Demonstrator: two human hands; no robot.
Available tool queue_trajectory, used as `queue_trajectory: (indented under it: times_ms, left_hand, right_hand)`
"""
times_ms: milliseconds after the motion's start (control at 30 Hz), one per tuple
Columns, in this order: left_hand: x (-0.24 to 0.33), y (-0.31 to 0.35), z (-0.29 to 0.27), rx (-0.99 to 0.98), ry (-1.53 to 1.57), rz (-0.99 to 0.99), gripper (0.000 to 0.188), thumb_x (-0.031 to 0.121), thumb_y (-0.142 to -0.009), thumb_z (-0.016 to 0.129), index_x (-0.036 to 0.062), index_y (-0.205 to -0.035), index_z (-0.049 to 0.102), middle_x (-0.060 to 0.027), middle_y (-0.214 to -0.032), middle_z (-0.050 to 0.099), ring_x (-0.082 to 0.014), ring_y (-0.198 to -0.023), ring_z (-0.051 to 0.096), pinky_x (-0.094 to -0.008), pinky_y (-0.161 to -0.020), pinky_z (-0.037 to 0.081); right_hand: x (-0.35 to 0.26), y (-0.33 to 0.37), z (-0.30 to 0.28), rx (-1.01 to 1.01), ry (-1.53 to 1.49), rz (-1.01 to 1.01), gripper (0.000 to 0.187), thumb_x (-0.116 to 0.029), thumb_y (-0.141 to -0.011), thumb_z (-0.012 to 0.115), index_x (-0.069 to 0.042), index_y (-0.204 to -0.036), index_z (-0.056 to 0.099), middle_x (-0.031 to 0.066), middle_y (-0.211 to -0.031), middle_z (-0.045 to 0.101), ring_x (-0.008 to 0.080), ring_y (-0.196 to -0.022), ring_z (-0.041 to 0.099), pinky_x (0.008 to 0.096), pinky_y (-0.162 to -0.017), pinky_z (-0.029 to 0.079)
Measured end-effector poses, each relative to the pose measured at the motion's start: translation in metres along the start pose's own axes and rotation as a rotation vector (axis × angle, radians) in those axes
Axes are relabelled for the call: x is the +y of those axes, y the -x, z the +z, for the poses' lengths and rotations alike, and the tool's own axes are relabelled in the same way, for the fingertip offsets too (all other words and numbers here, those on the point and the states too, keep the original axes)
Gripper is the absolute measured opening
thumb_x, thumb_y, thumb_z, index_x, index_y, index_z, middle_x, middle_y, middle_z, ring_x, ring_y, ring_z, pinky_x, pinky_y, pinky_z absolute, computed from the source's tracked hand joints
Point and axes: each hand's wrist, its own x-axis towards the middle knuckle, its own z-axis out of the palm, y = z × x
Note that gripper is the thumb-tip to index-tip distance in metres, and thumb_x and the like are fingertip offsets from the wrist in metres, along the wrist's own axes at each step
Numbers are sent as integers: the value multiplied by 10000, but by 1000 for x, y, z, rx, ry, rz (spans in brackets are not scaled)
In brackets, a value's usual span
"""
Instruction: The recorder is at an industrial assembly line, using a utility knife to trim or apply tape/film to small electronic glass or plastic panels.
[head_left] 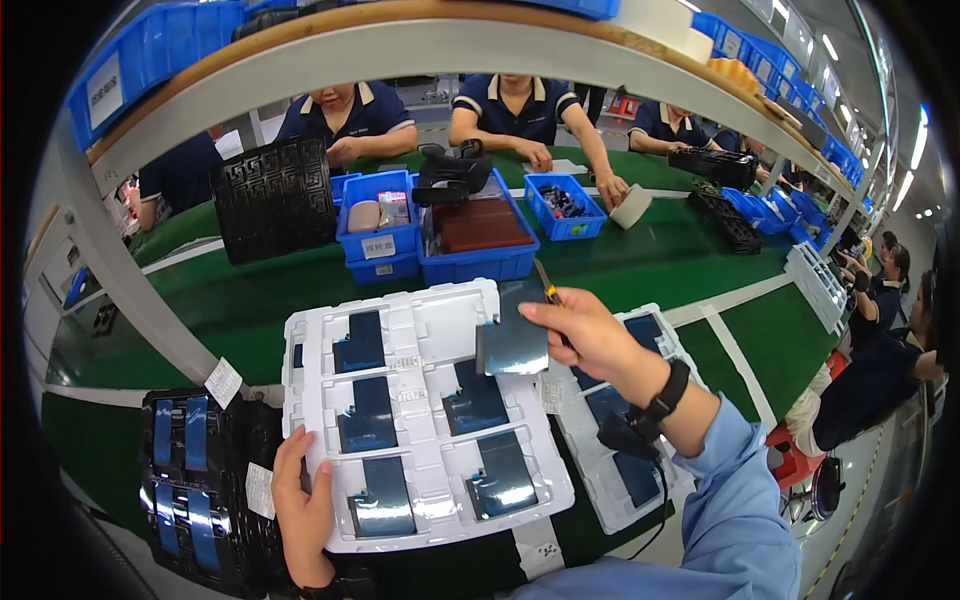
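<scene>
My right hand (590, 330) pinches a flat, glossy dark-blue panel (515, 348) with a notched outline over the upper right of a white plastic tray (432, 455). A thin pointed tool (548, 285) with a yellow-and-black part also sticks out of that hand; its exact kind is unclear. My left hand (303, 490) grips the tray's lower left edge, thumb on top. Similar dark-blue panels, such as the middle-left one (368, 415), lie in the tray's pockets. The top middle pocket (450, 325) shows bare white. A black strap with a cord (668, 392) circles my right wrist.
A second white tray (580, 440) with panels lies at right. Black trays (205, 470) holding blue strips stand at left. Blue bins (480, 262) and a tape roll (631, 207) sit across the green table (640, 270). Coworkers face me beneath a shelf beam (440, 45).
</scene>
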Motion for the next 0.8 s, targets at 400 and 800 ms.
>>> queue_trajectory:
  times_ms: [400, 800]
  left_hand:
    - [60, 35, 0, -18, 603, 68, 177, 67, -845, 494, -17, -992, 549, -124, -1023, 567, -179, -987, 526, -290, -872, 387]
    - [139, 67, 63, -67, 1407, -201, 251, 209, -915, 408, -23, -981, 476, -127, -724, 563, -180, -513, 555, -273, -416, 448]
  right_hand:
    - [35, 122, 42, 133, -244, -325, 116, -128, -822, 601, -41, -849, 529, -31, -554, 436, 30, -385, 339, 187, -343, 284]
    - [82, 135, 112, 16, -403, -301, 150, -142, -833, 588, -17, -856, 507, 31, -574, 522, 92, -393, 468, 206, -370, 387]
